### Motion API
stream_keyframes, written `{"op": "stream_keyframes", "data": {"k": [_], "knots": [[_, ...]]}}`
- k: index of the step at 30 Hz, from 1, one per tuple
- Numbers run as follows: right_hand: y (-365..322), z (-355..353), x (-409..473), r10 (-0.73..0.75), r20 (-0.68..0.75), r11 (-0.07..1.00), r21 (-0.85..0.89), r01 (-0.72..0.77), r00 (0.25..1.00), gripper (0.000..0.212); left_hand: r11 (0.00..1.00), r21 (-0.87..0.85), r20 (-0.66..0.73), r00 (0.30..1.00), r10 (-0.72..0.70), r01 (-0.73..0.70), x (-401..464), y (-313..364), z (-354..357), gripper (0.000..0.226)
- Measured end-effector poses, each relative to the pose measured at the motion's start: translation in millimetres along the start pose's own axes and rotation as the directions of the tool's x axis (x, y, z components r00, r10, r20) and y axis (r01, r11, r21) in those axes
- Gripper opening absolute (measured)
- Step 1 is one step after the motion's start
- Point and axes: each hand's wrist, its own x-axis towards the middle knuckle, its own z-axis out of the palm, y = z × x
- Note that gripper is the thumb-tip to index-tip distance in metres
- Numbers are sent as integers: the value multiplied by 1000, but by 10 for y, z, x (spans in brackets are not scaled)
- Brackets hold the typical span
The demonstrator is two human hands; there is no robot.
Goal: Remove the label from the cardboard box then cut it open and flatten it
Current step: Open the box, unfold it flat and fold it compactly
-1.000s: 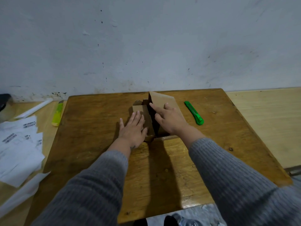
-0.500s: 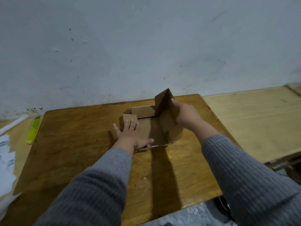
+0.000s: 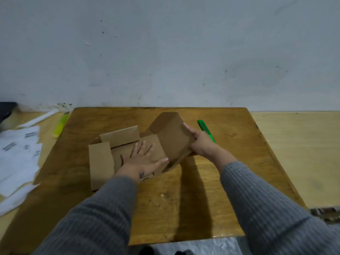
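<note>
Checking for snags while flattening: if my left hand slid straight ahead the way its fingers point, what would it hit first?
Probably the cardboard box's raised far flap, just beyond the left hand; depth is uncertain.

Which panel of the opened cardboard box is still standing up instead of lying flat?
The right-hand panel, gripped by the right hand; it stands tilted up, while the left flap lies on the table and the left hand presses the middle flat.

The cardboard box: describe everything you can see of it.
The cardboard box is plain brown, cut open and partly flattened on the wooden table. Its left flaps lie nearly flat; the right panel stands tilted. The left hand presses flat on its middle panel; the right hand holds the raised panel's edge. No label shows.
</note>
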Motion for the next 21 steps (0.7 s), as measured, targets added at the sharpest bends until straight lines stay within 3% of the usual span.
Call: {"op": "stream_keyframes", "data": {"k": [3, 5, 7, 9, 14, 17, 21], "knots": [[82, 74, 105, -21, 12, 995, -94, 23, 1000, 81, 999, 21, -17, 999, -33, 34, 18, -95, 99, 97], [111, 28, 161, -48, 19, 940, -337, 52, 999, 80, 999, 19, -27, 999, -35, 35, 32, -126, 114, 94], [118, -19, 228, 1, 57, 763, -645, 36, 998, 79, 999, 19, -35, 999, -33, 34, 32, -125, 108, 92], [34, -14, 248, 86, 85, 551, -834, 24, 993, 76, 999, 5, -35, 998, -45, 46, 40, -103, 95, 92], [-263, 237, 216, 93, 74, 194, -980, 55, 993, 64, 997, -27, -24, 997, -71, 70, 91, 7, 41, 89], [-259, 512, 188, 159, 39, 203, -979, 6, 987, 69, 998, 29, -28, 998, -47, 48, 161, 18, -10, 84], [-70, 693, 217, 306, -1, 228, -971, -75, 952, 52, 984, 126, -6, 992, 128, -126, 173, -100, -47, 94]]}}
